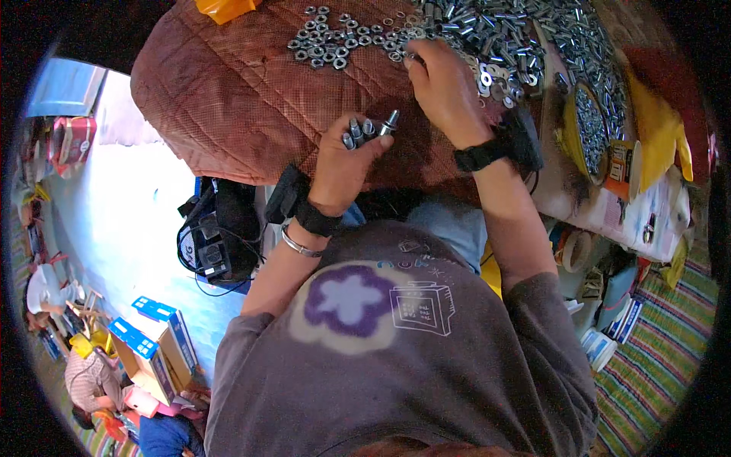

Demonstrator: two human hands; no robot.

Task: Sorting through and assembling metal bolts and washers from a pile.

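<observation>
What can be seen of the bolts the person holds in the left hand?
The bolts are a small bunch of short, shiny silver metal ones, about four, gripped side by side in the left hand with their ends poking up past the fingers. One at the right of the bunch shows a threaded end tilted toward the right hand. Their lower parts are hidden in the fist. They are held above the reddish-brown quilted cloth, apart from the loose nuts farther up.

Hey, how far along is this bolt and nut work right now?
Done: the left hand already grips a few bolts with ends poking up. In hand: the right hand is picking at the loose washers. Left: a spread of nuts and a big pile of bolts remain on the brown cloth.
</observation>
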